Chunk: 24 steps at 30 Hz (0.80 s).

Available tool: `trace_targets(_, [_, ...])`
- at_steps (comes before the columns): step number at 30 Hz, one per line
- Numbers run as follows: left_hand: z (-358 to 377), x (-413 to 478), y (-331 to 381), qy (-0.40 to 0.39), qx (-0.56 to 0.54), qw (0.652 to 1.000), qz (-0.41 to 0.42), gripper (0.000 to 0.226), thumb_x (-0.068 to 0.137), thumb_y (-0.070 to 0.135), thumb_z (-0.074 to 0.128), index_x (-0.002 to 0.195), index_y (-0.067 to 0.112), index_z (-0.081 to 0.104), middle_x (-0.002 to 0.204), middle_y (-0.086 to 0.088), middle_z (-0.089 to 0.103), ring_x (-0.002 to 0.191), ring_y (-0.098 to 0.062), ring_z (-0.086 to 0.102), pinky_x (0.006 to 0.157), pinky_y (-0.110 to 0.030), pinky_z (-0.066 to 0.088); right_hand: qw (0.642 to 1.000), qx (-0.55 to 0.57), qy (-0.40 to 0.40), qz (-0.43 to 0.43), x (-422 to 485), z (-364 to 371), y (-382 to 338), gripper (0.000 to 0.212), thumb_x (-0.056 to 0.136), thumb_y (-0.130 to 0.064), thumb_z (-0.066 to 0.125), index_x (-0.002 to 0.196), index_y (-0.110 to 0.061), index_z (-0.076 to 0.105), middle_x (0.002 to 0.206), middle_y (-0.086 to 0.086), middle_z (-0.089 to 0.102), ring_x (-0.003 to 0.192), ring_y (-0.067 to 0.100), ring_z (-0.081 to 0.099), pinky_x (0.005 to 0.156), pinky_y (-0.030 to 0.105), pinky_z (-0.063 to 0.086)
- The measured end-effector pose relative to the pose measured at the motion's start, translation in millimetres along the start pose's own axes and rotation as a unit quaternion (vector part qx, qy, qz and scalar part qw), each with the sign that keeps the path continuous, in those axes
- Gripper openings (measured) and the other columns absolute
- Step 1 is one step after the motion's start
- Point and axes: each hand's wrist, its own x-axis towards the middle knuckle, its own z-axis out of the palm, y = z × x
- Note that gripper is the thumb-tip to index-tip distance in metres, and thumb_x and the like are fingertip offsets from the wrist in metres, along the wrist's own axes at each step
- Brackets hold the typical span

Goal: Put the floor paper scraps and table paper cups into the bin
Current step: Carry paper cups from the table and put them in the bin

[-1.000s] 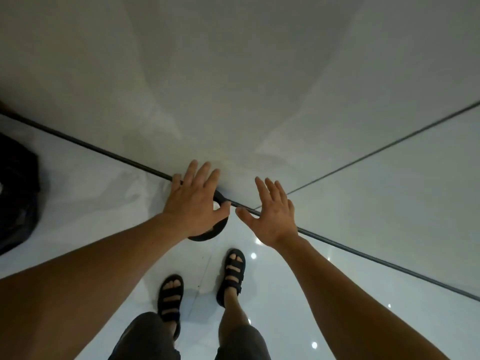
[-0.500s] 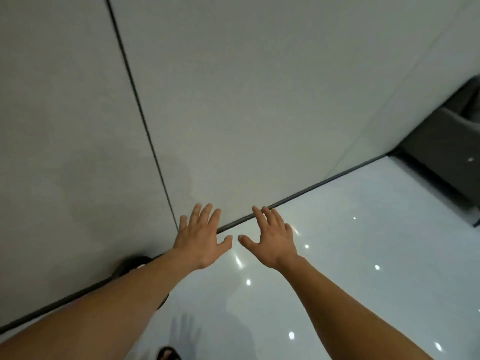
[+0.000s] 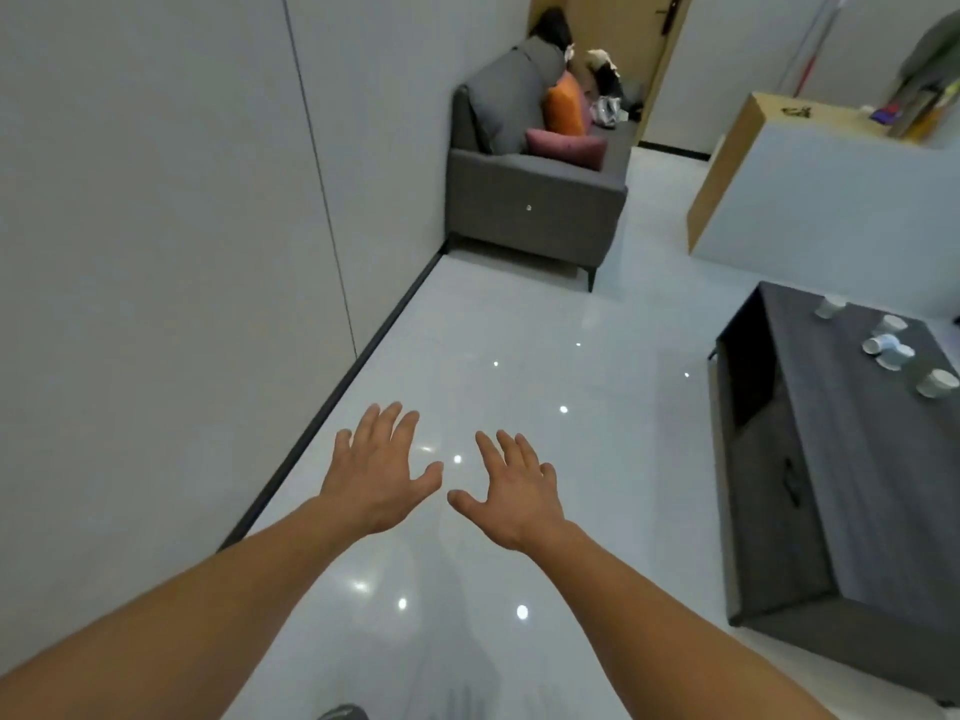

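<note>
My left hand (image 3: 378, 472) and my right hand (image 3: 516, 491) are stretched out in front of me over the glossy white floor, palms down, fingers spread, holding nothing. Several white paper cups (image 3: 889, 349) stand and lie on the dark grey low table (image 3: 831, 501) at the right, well beyond my right hand. One cup (image 3: 937, 383) sits near the right frame edge, another cup (image 3: 830, 305) at the table's far end. No bin and no paper scraps show in this view.
A grey wall (image 3: 182, 252) with a dark skirting runs along the left. A grey sofa (image 3: 535, 200) with orange and pink cushions stands against it farther on. A white and wood cabinet (image 3: 810, 189) is at the back right, a door (image 3: 618, 23) behind.
My view has swung up and to the right, from the wall base and my sandalled feet to the room. The sofa and table have come into sight. Both hands stay open.
</note>
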Motion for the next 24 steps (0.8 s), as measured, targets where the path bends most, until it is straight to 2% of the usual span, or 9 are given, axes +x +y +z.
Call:
trace_targets(13, [20.6,258.0,162.0,-0.051,-0.005,0.982,0.179,0.078,0.088,0.065,0.034,0.151,0.023,0.014,0.16,0.001,0.007,0.147,-0.02,-0.001,0.117,-0.047,0.011,0.972,0.04,0.059,0.223,112.2,-100.8,199.1,0.088,0.088,-0.072,0.039,0.156,-0.032,0.0,0.164,0.0,0.0,0.15,0.022,-0.008,0.118,0.053,0.006])
trace_targets(17, [16.0,332.3,215.5,-0.056,0.008,0.969,0.241,0.078,0.088,0.064,0.034,0.151,0.022,0.013,0.16,0.0,0.008,0.147,-0.021,0.001,0.117,-0.047,0.011,0.955,0.048,0.096,0.275,145.7,-129.3,245.8,0.088,0.087,-0.072,0.039,0.155,-0.032,0.001,0.164,0.0,0.002,0.15,0.022,-0.006,0.118,0.052,0.007])
trace_targets(24, [34.9,419.9,340.3,-0.096,0.027,0.939,0.329,0.079,0.09,0.063,0.034,0.152,0.022,0.009,0.161,0.0,0.005,0.148,-0.021,0.0,0.118,-0.047,0.011,0.925,0.083,0.105,0.356,181.3,-164.4,357.0,0.09,0.086,-0.074,0.039,0.156,-0.031,0.002,0.164,0.0,0.003,0.15,0.022,-0.003,0.117,0.052,0.01])
